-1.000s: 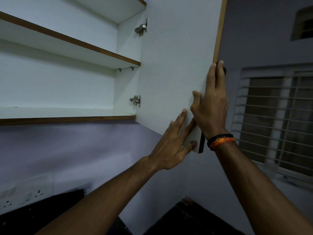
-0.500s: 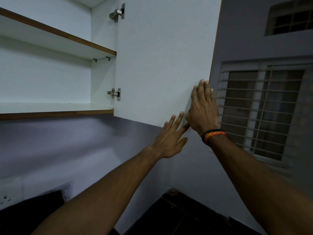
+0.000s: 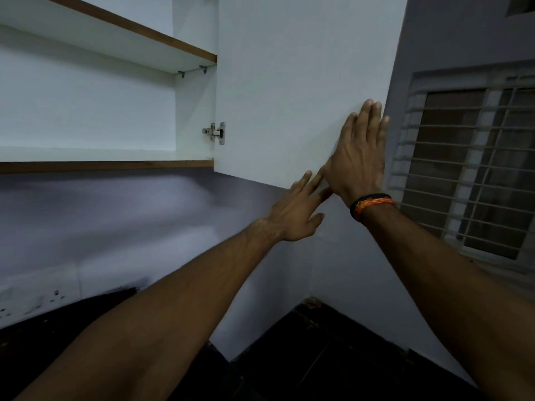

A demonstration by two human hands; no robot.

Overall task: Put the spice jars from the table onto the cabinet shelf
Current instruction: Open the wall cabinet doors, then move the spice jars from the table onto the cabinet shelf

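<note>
The white wall cabinet stands open, its door swung out to the right. My right hand lies flat with straight fingers against the inside of the door near its outer edge. My left hand reaches up just below the door's lower edge, fingers straight, fingertips by the right hand's heel. The lower cabinet shelf and the upper shelf show bare white boards with brown edging. No spice jar is in view.
A metal hinge joins the door to the cabinet side. A barred window fills the wall at right. Wall sockets sit low at left above a dark countertop.
My right hand went from gripping the door's outer edge to lying flat on its inner face. The door swung further open to the right. My left hand slipped down below the door's edge.
</note>
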